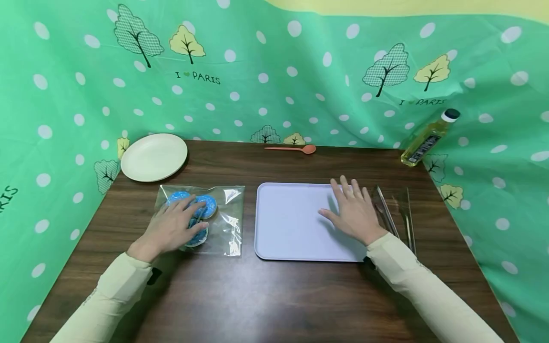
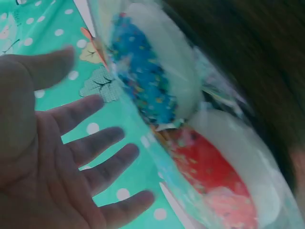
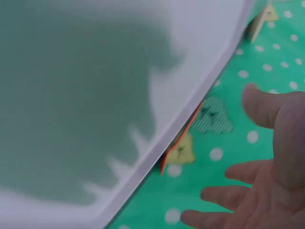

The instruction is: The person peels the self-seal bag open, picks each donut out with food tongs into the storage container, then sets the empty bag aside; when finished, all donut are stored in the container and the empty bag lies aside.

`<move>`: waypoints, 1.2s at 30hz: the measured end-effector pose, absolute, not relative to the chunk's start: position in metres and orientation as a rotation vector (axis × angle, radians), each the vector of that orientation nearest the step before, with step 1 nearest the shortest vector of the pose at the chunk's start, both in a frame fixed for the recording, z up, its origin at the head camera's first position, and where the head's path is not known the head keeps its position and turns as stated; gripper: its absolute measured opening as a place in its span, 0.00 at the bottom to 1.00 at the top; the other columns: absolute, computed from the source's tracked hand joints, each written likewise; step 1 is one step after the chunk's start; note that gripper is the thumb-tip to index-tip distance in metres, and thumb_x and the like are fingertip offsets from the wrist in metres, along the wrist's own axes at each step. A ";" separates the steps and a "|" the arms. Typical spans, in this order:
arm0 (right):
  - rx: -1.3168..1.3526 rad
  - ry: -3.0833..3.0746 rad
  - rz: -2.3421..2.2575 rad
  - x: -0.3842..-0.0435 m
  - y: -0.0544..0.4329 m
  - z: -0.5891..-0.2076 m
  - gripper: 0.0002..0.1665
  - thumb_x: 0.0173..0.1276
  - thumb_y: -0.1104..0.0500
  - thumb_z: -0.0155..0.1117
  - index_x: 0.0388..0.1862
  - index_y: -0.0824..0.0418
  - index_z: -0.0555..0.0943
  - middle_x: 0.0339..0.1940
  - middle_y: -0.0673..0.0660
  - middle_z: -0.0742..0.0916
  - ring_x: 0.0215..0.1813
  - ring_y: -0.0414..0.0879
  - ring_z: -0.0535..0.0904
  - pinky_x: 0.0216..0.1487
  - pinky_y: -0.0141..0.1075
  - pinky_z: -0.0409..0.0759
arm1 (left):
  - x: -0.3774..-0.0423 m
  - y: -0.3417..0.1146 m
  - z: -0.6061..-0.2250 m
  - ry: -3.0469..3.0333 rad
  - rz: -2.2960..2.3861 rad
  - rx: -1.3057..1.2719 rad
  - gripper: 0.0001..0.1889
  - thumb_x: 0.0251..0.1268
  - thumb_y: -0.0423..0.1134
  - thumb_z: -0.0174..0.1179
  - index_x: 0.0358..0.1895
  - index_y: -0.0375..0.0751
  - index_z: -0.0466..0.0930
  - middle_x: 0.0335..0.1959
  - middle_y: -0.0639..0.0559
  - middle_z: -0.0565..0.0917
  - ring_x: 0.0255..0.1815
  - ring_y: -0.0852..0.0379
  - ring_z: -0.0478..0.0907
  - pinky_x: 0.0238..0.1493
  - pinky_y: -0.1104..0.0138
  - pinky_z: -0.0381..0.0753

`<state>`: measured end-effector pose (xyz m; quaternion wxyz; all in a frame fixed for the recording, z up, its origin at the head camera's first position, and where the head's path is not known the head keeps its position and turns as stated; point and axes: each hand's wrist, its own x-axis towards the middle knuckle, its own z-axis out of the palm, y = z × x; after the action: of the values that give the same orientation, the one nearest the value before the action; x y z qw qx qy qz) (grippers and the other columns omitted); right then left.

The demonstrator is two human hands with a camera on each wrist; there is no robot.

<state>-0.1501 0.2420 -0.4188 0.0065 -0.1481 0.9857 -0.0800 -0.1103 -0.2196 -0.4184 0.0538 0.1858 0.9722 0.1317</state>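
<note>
Fingers spread, my left hand hovers over a clear plastic bag at the table's left side; whether it touches cannot be told. Inside the bag are three round pieces with blue speckled tops. From the left wrist, the bagged pieces look like sprinkled doughnuts, one with a blue top and another with a red one. My right hand, fingers apart and palm down, is above the right half of a pale lilac tray and casts a shadow on it. It holds nothing.
A white plate lies at the back left. An orange spoon is near the back edge. Long metal utensils lie right of the tray, and a yellow oil bottle stands at the back right corner. Green patterned cloth surrounds the table.
</note>
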 end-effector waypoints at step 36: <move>-0.935 2.593 -0.401 -0.262 0.032 -0.434 0.29 0.71 0.49 0.68 0.69 0.53 0.77 0.68 0.54 0.79 0.71 0.52 0.70 0.68 0.47 0.70 | -0.118 -0.217 -0.415 2.867 0.540 0.550 0.28 0.62 0.35 0.70 0.64 0.28 0.76 0.60 0.33 0.73 0.61 0.32 0.70 0.64 0.42 0.68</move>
<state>-0.2617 0.0325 -0.4340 0.1769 -0.3304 0.9162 -0.1417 -0.1179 -0.2174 -0.4145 0.0861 0.1846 0.9621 0.1812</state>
